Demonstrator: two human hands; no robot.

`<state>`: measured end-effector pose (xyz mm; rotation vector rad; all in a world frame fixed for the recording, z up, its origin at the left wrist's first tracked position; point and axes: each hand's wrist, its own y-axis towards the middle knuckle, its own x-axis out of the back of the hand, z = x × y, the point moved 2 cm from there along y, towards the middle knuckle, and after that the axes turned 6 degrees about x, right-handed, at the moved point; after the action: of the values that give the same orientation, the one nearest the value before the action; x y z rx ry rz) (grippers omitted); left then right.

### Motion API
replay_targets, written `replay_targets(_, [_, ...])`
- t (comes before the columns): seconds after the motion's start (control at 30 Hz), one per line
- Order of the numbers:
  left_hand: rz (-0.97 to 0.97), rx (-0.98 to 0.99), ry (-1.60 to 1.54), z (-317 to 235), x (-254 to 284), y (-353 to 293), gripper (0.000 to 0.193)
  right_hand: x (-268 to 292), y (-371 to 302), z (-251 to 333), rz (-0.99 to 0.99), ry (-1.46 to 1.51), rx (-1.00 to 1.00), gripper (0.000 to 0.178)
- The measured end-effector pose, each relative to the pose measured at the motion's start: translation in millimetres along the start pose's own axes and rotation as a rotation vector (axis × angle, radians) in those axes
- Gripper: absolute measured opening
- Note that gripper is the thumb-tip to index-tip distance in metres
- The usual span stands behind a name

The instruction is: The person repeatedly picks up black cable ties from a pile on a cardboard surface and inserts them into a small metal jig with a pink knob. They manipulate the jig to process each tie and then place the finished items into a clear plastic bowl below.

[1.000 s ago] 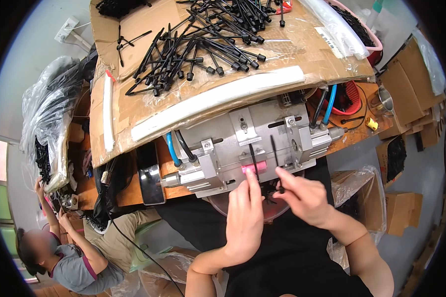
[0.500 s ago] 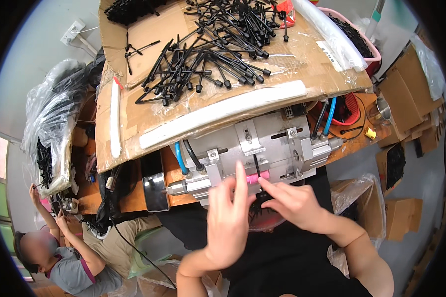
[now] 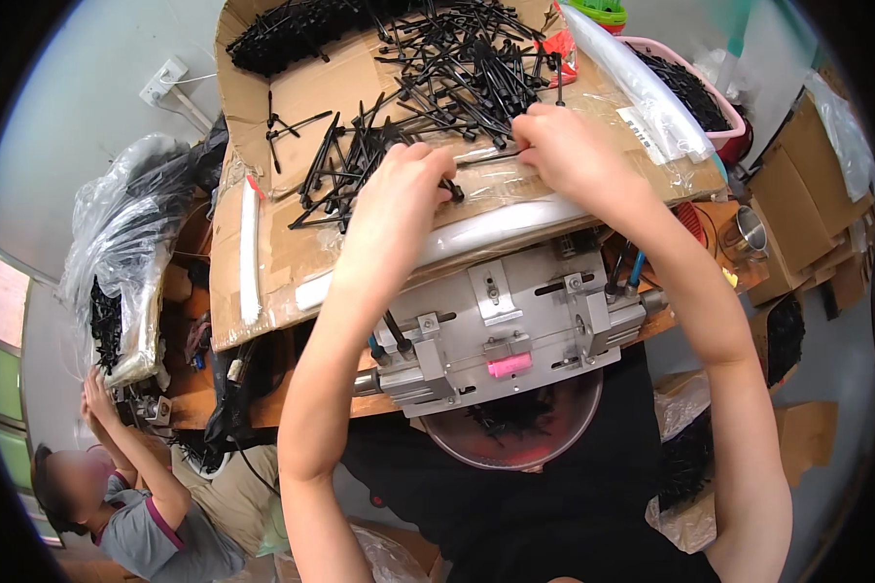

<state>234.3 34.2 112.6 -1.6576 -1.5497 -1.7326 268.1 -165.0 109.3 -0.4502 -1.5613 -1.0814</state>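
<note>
Both my hands are raised over a cardboard sheet [image 3: 292,243] strewn with several black plastic rod-like parts [image 3: 457,68]. My left hand [image 3: 399,194] is curled over the near edge of the pile, its fingers closed on a black part that sticks out by the fingertips. Just to the right, my right hand [image 3: 574,155] pinches a thin black part lying on the clear tape. Below the cardboard sits a grey metal fixture [image 3: 515,330] with a pink piece [image 3: 508,365] on its front. Neither hand touches the fixture.
A red bowl [image 3: 554,452] with black parts sits under the fixture, at my lap. A pink basket [image 3: 710,97] of black parts and cardboard boxes [image 3: 797,194] stand right. Plastic bags [image 3: 117,253] pile up left. A co-worker [image 3: 117,496] crouches at lower left.
Both hands have left the fixture's front and gone up to the pile of black parts on the cardboard. The view has tilted so the fixture sits lower.
</note>
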Motion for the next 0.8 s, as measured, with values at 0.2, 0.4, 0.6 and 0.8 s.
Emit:
replay_targets(0.2, [0.029, 0.159, -0.274, 10.2, 36.7, -20.2, 0.023, 30.4, 1.3, -16.9, -0.506, -0.353, 0.199, 0.012])
replay_targets(0.4, [-0.026, 0.133, -0.187, -1.0, 31.9, -68.6, 0.019, 46.8, -12.1, -51.7, -0.513, 0.278, 0.066, 0.021])
replay_targets(0.6, [-0.311, 0.186, -0.033, -74.1, 18.6, -152.0, 0.024, 54.1, -65.7, -27.4, -0.338, 1.39, -0.167, 0.027])
replay_targets(0.8, [0.03, 0.263, -0.039, -126.9, -55.3, -205.1, 0.059, 57.4, -108.4, 12.7, -0.398, 1.482, -0.155, 0.025])
